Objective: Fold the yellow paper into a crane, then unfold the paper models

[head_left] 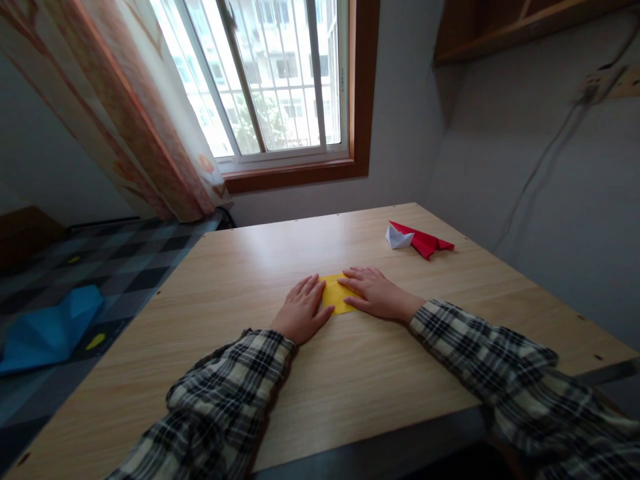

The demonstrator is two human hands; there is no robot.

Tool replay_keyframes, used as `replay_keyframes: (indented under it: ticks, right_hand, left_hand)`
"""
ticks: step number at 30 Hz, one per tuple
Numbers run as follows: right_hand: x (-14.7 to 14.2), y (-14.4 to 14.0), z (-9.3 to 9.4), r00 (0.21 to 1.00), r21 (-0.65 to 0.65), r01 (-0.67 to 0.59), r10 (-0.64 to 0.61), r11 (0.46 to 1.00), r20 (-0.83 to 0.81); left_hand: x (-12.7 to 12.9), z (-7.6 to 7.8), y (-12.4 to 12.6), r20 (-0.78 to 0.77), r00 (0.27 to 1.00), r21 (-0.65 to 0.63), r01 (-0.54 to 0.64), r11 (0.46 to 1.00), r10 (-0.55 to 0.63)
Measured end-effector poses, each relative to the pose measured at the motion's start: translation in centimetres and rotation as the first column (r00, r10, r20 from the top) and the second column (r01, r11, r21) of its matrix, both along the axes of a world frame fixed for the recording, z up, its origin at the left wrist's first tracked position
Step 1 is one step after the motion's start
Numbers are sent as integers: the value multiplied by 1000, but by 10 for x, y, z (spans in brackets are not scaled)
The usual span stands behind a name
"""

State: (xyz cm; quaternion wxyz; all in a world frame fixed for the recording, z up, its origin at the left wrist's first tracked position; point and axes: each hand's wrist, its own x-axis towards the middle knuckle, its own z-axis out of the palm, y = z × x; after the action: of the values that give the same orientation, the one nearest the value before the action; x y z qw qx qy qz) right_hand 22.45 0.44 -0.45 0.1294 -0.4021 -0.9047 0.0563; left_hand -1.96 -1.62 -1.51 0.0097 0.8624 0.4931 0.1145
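A small folded sheet of yellow paper (336, 297) lies flat near the middle of the wooden table (240, 280). My left hand (303, 308) rests flat over its left edge, the thumb pointing in along the near side. From the right, my right hand (377, 293) lies across the other end, its fingers stretched out and slightly spread on the paper. Both hands press down from above and neither grips it. The paper's two ends are covered by my fingers.
Toward the back right of the table sit a white paper boat (399, 237) and a red paper plane (425, 243), touching or overlapping. Left of the table, a folded blue paper (53, 328) lies on a checked cloth (135, 280). Behind stand a window and a curtain (130, 100).
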Motion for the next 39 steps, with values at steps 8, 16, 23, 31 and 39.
replay_keyframes:
  ticks: [8, 16, 23, 31, 39]
  right_hand:
    - [3, 2, 4, 996, 33, 85, -84, 996, -11]
    - [2, 4, -4, 981, 16, 195, -195, 981, 3]
    - [2, 6, -8, 980, 21, 196, -195, 980, -38]
    - [4, 5, -1, 960, 117, 133, -99, 984, -263]
    - [5, 7, 10, 932, 265, 59, 42, 962, -360]
  left_hand:
    - [-4, -5, 4, -14, 993, 36, -119, 992, 120]
    - [0, 2, 1, 56, 997, 56, -49, 997, 46]
    - [2, 9, 0, 125, 990, 67, 56, 996, -64]
    - [7, 22, -6, 224, 951, 34, 210, 977, -213]
    - [6, 16, -7, 309, 931, 34, 194, 980, -195]
